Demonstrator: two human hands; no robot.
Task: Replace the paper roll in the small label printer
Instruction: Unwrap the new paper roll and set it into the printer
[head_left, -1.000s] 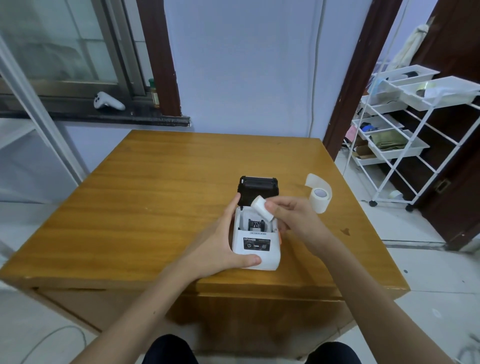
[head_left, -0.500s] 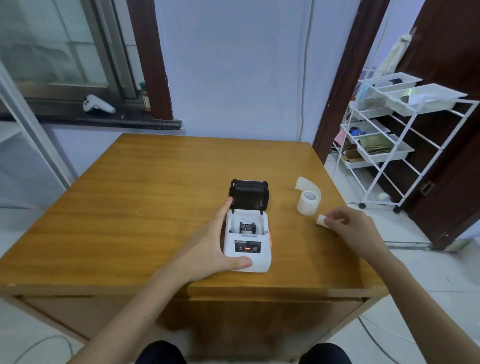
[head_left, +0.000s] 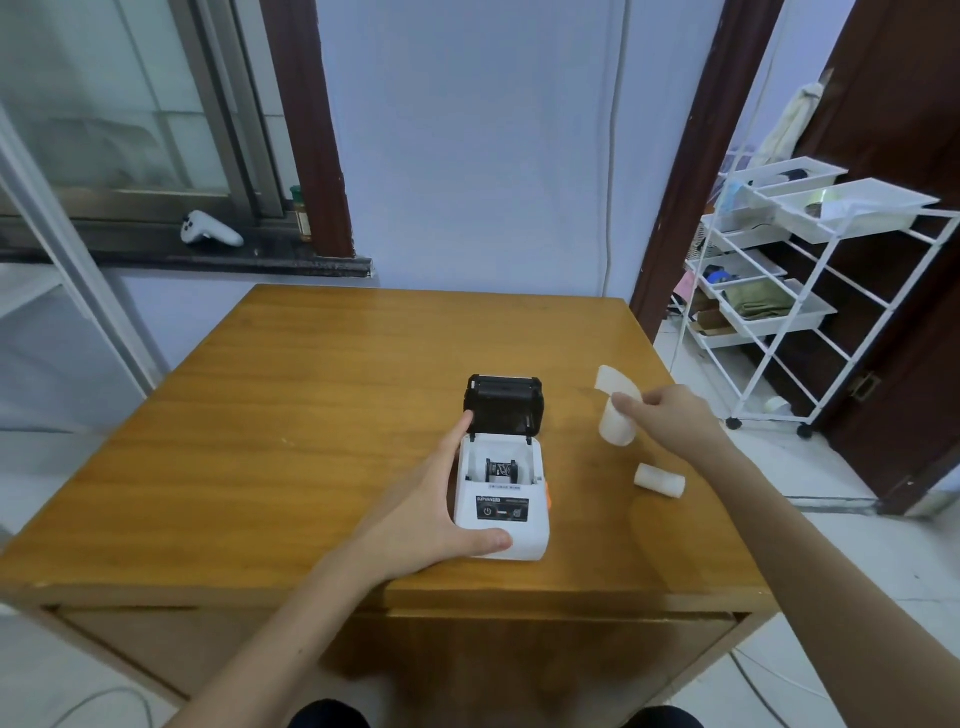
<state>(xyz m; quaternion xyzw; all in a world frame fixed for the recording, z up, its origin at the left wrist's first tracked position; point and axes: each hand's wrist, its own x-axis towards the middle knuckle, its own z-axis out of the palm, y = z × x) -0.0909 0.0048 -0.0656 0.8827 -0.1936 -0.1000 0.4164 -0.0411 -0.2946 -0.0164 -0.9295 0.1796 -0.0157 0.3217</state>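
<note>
Changed: we have laid the old roll (head_left: 658, 480) on the table (head_left: 311, 415), and our right hand (head_left: 670, 415) now pinches the new roll (head_left: 615, 423) just beyond it.
Left hand (head_left: 431, 514): clasps the label printer (head_left: 501, 493) mid-table, lid open.
Meaning: the bay looks empty, so loading should come next.

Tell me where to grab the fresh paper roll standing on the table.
Probably pinch the paper roll across its curved side wall, coming from above on the right hand's side. It stands on end, so both sides are free, and its loose tail curls off the far side; keep off that.
</note>
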